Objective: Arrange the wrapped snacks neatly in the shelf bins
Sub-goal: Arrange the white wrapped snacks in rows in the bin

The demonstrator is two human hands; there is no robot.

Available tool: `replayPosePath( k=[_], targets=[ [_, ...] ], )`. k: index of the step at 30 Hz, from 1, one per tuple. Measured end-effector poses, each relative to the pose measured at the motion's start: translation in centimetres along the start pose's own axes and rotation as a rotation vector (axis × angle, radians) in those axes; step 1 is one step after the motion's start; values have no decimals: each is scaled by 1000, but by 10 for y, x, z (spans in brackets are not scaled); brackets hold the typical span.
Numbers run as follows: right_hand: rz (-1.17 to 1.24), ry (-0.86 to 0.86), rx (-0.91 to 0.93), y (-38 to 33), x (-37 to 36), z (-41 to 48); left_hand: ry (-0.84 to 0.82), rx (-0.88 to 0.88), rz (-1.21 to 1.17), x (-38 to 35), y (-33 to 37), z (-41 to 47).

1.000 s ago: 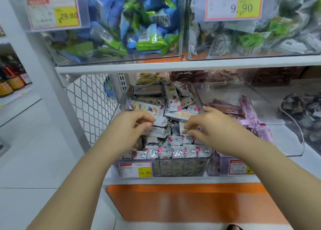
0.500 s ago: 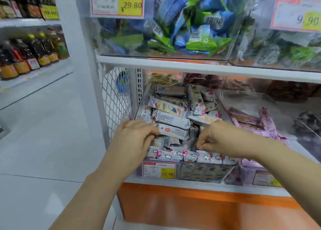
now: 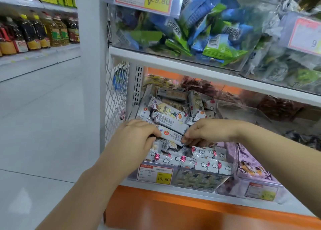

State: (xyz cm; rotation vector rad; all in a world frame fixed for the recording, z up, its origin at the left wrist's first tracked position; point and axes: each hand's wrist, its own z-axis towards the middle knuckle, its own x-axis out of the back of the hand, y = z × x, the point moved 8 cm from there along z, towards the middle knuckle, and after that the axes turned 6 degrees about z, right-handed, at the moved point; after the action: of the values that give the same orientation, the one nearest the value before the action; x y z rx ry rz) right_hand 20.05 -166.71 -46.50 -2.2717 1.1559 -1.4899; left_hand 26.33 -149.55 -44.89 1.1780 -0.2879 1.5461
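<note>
Both hands pinch one wrapped snack bar (image 3: 172, 135) by its ends: the left hand (image 3: 137, 136) closes thumb and fingers on the bar's left end, the right hand (image 3: 206, 132) on its right end, so that the bar spans the gap between them. It is held over the middle of the clear bin (image 3: 199, 179) at the left end of the lower shelf (image 3: 191, 191), just above the other bars. Step in hand, as judged: aligning a loose bar before laying it into the stack. A front row of bars (image 3: 189, 160) already lies side by side along the bin's front wall, long edges touching; behind the hands a loose heap (image 3: 175, 108) lies at mixed angles, some bars tilted against one another. The next move likely calls for lowering the held bar level and parallel to the front row, then releasing both ends together so it does not skew. Each bar is a slim, silver-white foil packet with crimped ends, cartoon print and small red marks; the film looks slick and light, so bars may slide on one another. A yellow price tag (image 3: 155, 173) reading 15.80 is fixed to the bin's front. Next to it on the right sits a bin of purple packets (image 3: 248, 163), and the shelf above carries blue and green packets (image 3: 199, 30).
</note>
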Motion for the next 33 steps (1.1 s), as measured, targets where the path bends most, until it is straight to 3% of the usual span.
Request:
replayPosePath(
  k=[4, 10, 16, 17, 20, 22, 28, 33],
  targets=[
    [264, 23, 21, -3, -5, 3, -23, 30, 84, -5, 1, 5],
    [399, 104, 107, -2, -2, -3, -18, -20, 318, -15, 7, 17],
    [409, 41, 83, 3, 5, -1, 31, -51, 466, -16, 10, 26],
    [323, 30, 84, 4, 8, -1, 38, -48, 480, -16, 9, 26],
    [-289, 39, 125, -1, 14, 5, 52, -43, 507, -20, 6, 26],
    [-520, -14, 115, -4, 8, 12, 71, -57, 509, -21, 5, 26],
    [-678, -252, -30, 5, -11, 29, 124, -77, 524, -21, 4, 25],
    [-550, -309, -197, 14, -11, 41, 148, -86, 531, -22, 4, 25]
  ],
)
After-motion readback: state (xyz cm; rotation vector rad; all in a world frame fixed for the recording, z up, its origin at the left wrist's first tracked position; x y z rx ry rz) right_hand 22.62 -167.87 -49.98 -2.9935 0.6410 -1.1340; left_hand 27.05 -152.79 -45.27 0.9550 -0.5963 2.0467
